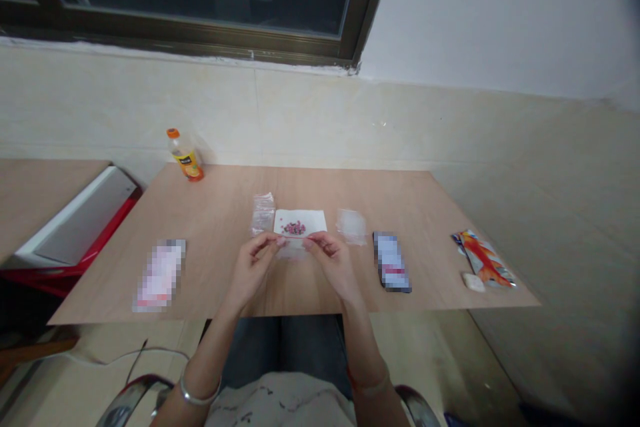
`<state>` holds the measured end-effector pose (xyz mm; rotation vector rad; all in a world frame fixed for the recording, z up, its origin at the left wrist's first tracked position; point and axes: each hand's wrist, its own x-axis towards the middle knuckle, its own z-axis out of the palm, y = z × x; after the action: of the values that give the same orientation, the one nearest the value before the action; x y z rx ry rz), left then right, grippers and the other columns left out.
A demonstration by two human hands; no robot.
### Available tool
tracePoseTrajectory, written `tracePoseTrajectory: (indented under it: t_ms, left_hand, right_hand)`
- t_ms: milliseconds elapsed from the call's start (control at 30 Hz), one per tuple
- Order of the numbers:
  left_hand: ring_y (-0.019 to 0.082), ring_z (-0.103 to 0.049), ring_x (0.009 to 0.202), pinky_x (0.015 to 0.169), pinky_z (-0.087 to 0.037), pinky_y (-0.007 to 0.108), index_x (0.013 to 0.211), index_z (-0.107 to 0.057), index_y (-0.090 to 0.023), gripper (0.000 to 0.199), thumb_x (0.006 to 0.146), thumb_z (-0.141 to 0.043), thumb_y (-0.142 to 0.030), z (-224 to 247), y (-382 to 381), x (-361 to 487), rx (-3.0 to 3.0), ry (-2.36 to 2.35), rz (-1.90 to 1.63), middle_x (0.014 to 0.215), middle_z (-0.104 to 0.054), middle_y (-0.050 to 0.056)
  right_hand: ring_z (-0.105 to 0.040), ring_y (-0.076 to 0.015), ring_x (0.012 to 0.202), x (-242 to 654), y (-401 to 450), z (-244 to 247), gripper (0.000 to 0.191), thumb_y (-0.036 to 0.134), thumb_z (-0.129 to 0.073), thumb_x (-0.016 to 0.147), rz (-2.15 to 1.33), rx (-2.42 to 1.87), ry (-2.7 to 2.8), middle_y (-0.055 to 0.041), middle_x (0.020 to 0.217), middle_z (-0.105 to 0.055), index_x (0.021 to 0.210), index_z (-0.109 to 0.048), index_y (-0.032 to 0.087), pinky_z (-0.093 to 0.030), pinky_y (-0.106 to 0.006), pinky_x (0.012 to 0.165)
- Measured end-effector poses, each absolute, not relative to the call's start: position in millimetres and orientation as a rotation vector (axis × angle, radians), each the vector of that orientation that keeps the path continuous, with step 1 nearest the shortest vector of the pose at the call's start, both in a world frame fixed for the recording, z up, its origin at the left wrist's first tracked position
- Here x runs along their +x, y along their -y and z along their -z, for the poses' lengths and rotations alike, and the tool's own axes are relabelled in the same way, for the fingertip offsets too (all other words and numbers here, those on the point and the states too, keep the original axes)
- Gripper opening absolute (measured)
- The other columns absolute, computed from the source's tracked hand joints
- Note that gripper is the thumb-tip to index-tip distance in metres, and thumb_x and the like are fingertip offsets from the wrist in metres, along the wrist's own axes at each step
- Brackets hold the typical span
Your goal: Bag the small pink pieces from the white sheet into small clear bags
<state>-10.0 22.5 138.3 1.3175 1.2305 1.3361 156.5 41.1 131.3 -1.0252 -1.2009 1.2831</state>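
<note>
A small clear plastic bag (293, 250) with a red line along its top hangs between the two hands. The left hand (254, 265) pinches one top corner between thumb and fingertips, and the right hand (332, 261) pinches the other. Just beyond the fingers, small pink and dark pieces (294, 228) lie on a white sheet (316, 217). Flat clear bags (263, 215) sit just past the left hand; a phone (392, 263) lies to the right hand's right.
</note>
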Motion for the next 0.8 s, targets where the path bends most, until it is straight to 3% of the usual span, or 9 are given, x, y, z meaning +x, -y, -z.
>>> tracePoseTrajectory:
  t_ms: [533,700,800]
  left_hand:
    - [0.018,-0.064,0.083,0.074,-0.049,0.025,0.086,-0.071,-0.018,0.018,0.080,-0.062,-0.033,-133.1,-26.5,-14.6,1.367,-1.190,-1.246,0.088,-0.072,0.004]
    - [0.017,-0.063,0.086,0.081,-0.047,0.026,0.086,-0.070,-0.018,0.017,0.081,-0.061,-0.032,-133.4,-30.0,-16.7,1.449,-1.170,-1.220,0.088,-0.070,0.004]
    - [0.016,-0.061,0.080,0.075,-0.047,0.024,0.083,-0.069,-0.017,0.018,0.082,-0.060,-0.033,-133.6,-32.8,-19.8,1.471,-1.143,-1.151,0.082,-0.068,0.003]
  right_hand:
    - [-0.054,-0.0153,0.070,147.1,-41.6,-139.6,0.023,0.043,-0.061,0.081,-1.169,-1.024,1.469,-0.0016,0.075,-0.062,0.079,-0.066,0.021,-0.043,-0.027,0.065]
    - [-0.051,-0.0140,0.067,143.6,-45.0,-137.9,0.020,0.039,-0.058,0.084,-1.095,-1.024,1.542,0.0000,0.073,-0.059,0.077,-0.064,0.021,-0.040,-0.026,0.062]
    - [-0.050,-0.0124,0.065,141.6,-46.8,-135.5,0.015,0.034,-0.058,0.084,-1.107,-1.023,1.603,0.0015,0.073,-0.059,0.079,-0.064,0.021,-0.038,-0.024,0.060]
